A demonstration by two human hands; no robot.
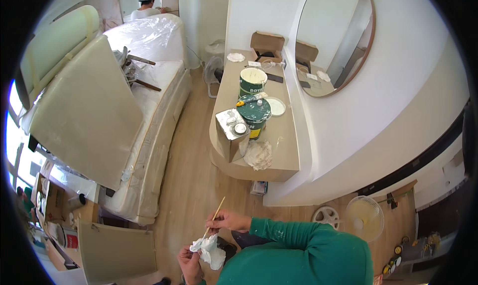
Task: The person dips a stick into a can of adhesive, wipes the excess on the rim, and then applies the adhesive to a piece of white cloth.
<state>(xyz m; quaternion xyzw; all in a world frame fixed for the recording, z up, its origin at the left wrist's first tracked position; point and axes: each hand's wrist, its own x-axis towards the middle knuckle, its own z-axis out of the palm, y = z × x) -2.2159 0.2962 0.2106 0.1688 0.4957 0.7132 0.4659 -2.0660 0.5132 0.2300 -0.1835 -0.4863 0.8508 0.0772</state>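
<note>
My right hand (230, 220) pinches a thin wooden stick (218, 209), with its upper end pointing up and away from me. The lower end meets a crumpled white cloth (213, 255), so I cannot tell whether it carries bristles. Bunched in the fingers of my left hand (190, 265), the cloth hangs down to the right. Both hands are close together in front of my body, above the wood floor. The right arm wears a green sleeve (289, 229) with small pale specks.
Ahead, a beige counter (284, 140) bears an open paint bucket (253, 81), a lidded green bucket (256, 111), a square metal can (232, 135) and a crumpled rag (259, 155). A plastic-wrapped mattress (159, 130) stands left. A fan (365, 219) is at right. Another person (146, 8) works far back.
</note>
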